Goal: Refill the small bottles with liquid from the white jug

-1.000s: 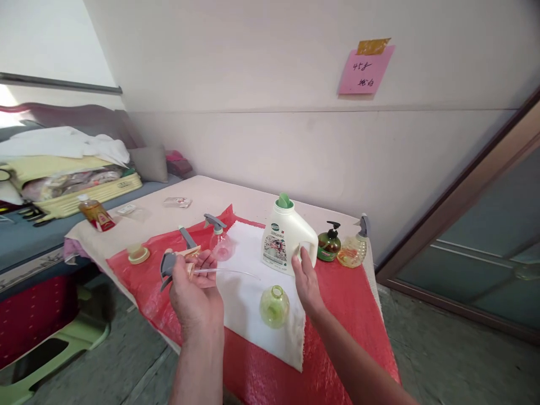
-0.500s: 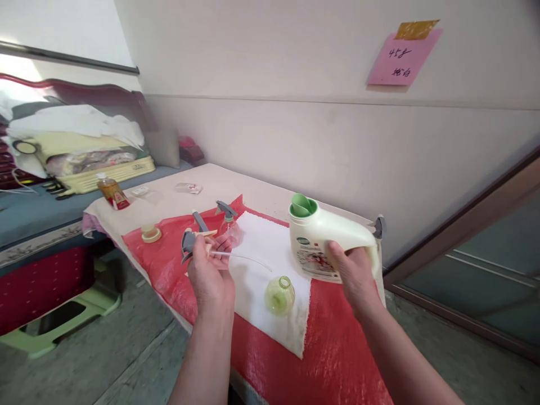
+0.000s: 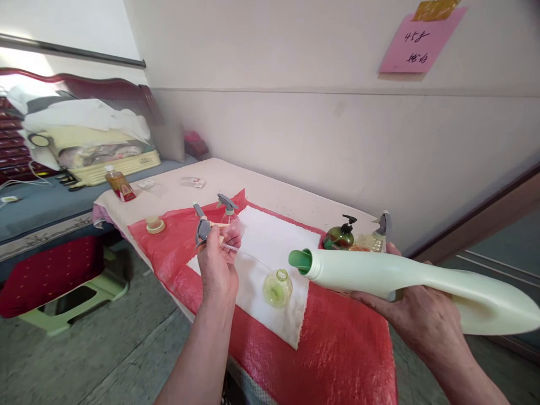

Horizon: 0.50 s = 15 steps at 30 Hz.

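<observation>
My left hand [image 3: 219, 273] is closed around a grey spray trigger head [image 3: 203, 230], whose thin clear dip tube [image 3: 255, 257] points right. My right hand [image 3: 426, 318] grips a large pale-green detergent jug [image 3: 371, 273] by its handle. The jug lies tilted nearly level, its green spout [image 3: 300, 260] facing left. Below and left of that spout, apart from it, an uncapped round green bottle [image 3: 277, 289] stands on a white cloth [image 3: 268, 233]. No liquid shows leaving the spout. Behind my left hand stands a clear pinkish spray bottle [image 3: 230, 218] with a grey head.
A red sheet [image 3: 337, 343] covers the near tabletop. Beyond the jug are a dark green pump bottle [image 3: 340, 237] and another spray bottle [image 3: 378, 239]. A pale round cap [image 3: 155, 225] lies at left, with an amber bottle [image 3: 120, 183] farther back. A red-topped stool [image 3: 54, 275] stands at left.
The jug has tipped from upright to nearly level, its base swinging right and its spout now pointing left. The pump bottle behind it has come into view. My left hand keeps the trigger head.
</observation>
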Each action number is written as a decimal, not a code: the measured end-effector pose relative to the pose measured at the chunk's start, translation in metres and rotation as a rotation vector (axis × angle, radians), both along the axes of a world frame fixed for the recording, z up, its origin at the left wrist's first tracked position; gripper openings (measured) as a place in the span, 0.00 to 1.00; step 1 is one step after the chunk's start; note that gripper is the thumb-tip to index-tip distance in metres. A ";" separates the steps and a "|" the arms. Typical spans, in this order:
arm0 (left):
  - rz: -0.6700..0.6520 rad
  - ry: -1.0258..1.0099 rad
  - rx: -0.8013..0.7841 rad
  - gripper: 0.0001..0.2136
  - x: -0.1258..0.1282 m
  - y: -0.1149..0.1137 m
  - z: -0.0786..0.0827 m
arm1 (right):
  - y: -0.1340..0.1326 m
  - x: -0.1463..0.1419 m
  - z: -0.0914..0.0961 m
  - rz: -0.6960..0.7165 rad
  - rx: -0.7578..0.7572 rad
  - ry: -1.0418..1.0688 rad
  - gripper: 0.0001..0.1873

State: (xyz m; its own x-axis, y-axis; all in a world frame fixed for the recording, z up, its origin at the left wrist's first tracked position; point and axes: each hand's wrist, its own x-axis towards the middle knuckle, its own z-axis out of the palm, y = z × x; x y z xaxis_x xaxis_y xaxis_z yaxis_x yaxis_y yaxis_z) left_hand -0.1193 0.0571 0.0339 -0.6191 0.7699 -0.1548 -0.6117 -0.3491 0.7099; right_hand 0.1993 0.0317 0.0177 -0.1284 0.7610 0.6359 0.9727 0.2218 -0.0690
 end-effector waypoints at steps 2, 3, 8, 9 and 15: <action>-0.018 0.021 0.002 0.13 0.002 0.000 -0.001 | -0.001 0.000 -0.001 0.053 0.079 -0.079 0.50; -0.027 0.030 0.002 0.13 0.004 -0.001 -0.002 | -0.001 0.000 -0.001 0.077 0.112 -0.102 0.48; -0.064 0.118 -0.030 0.11 0.029 -0.012 -0.005 | -0.002 0.005 0.005 0.141 0.168 -0.163 0.45; -0.061 0.167 -0.037 0.10 0.038 -0.019 -0.004 | -0.003 0.006 0.006 0.149 0.178 -0.174 0.44; -0.595 0.683 0.144 0.08 0.089 -0.080 0.007 | -0.004 0.012 0.005 0.199 0.198 -0.202 0.39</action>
